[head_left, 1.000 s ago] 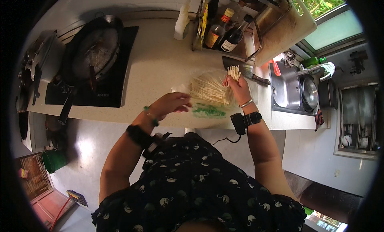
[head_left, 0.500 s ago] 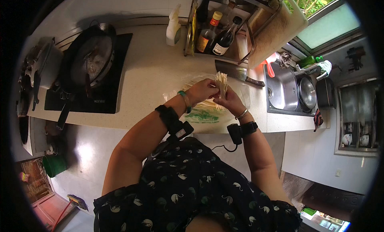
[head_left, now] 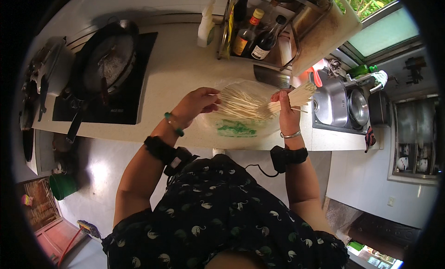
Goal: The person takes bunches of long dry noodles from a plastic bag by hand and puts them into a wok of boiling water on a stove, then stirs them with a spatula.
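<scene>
My right hand (head_left: 289,115) is closed around a bunch of thin, pale stalks that look like enoki mushrooms (head_left: 302,94); their ends fan out to the right. A loose pile of the same enoki mushrooms (head_left: 241,103) lies on a clear plastic bag (head_left: 237,128) with green print, between my hands. At the pile's left end, my left hand (head_left: 197,103) has its fingers loosely bent and apart, with nothing visible in them. Whether its fingertips touch the stalks I cannot tell. Behind the bag lies a cleaver (head_left: 271,76), its handle hidden by my right hand and the bunch.
A wok (head_left: 83,79) with liquid and a utensil sits on the black cooktop (head_left: 125,102) at left. At the back are a spray bottle (head_left: 205,25) and a rack with sauce bottles (head_left: 263,39). A metal sink (head_left: 331,102) holding a bowl (head_left: 357,107) is at right.
My hands have moved apart. The right one carried the bunch to the right and tilted it over; the left went left, off the bunch. The pile on the bag is now uncovered.
</scene>
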{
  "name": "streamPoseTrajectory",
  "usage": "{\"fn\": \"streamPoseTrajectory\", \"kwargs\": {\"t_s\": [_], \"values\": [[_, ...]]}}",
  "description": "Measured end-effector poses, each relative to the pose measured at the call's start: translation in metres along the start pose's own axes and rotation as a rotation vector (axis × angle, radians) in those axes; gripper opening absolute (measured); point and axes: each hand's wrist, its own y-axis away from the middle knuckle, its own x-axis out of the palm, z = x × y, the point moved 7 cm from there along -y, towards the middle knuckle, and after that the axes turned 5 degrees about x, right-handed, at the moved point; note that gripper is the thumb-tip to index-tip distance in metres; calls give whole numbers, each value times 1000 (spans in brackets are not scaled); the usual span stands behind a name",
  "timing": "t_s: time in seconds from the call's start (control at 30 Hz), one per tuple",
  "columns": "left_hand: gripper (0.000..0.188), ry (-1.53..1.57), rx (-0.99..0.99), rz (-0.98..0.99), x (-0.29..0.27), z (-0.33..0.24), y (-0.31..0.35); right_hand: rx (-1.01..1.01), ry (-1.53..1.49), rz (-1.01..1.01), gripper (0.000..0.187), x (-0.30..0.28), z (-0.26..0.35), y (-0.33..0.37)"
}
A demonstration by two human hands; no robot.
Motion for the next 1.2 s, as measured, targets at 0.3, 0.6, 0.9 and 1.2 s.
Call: {"fn": "streamPoseTrajectory", "kwargs": {"t_s": [0.3,0.6,0.9,1.2], "values": [[28,43,-23,-171,-40,4,50,190,356,-80,33,-3,-56,7],[27,68,27,-217,-46,-3,64,163,271,-81,35,-7,-64,7],[26,108,0,-177,-44,8,52,210,-142,-106,26,-39,2,-16],[26,103,-3,-127,-33,12,46,376,-810,91,16,3,24,-12]]}}
